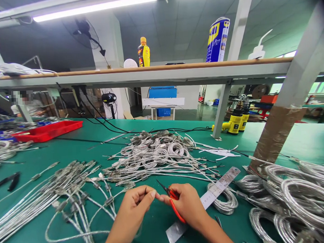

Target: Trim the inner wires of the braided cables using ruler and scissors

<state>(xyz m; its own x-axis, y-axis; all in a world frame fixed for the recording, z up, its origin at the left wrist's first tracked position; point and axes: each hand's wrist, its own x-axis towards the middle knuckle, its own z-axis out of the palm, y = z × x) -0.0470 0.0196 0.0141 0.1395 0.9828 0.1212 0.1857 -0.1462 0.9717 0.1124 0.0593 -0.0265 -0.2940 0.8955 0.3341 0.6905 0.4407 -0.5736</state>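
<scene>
Right hand (187, 204) is gripping red-handled snips (175, 207) firmly, while left hand (130, 207) is pinching a small dark sliver (145, 190) between its fingertips, just beside the blades, above the green surface (154, 232), near coiled braided cables (153, 154).

This place is reading as a cable-assembly workshop: coils of braided cable (304, 201) are lying in heaps across a long green-matted surface (153, 227), a red parts tray (48, 130) is sitting at the left, and a blue-and-yellow lubricant spray can (217, 40) is standing on the shelf (159, 68) above. Strip lights (95, 8) are running along the tiled ceiling (173, 26), and a wall fan (85, 35) is hanging at upper left.
</scene>
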